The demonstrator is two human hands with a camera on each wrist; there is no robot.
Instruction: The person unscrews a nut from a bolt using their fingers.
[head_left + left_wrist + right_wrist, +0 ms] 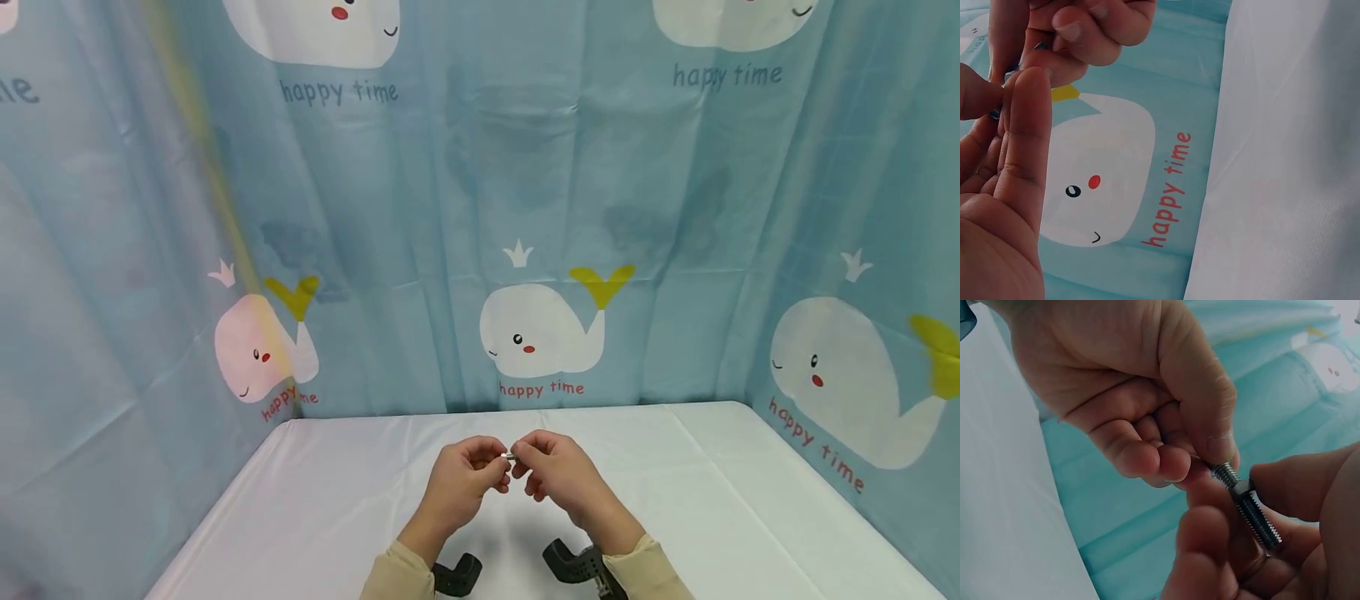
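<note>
my R hand (561,473) pinches threaded rod (1263,528) end | my L hand (463,482) pinches nut (1244,487) | prob. light, stiff; grip flats

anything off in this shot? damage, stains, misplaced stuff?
Only the blue curtain: dark, irregular blotches above the lower printed whales look odd; stain or show-through, can't tell. The nut partway along the threaded shaft shows no obvious damage.
</note>
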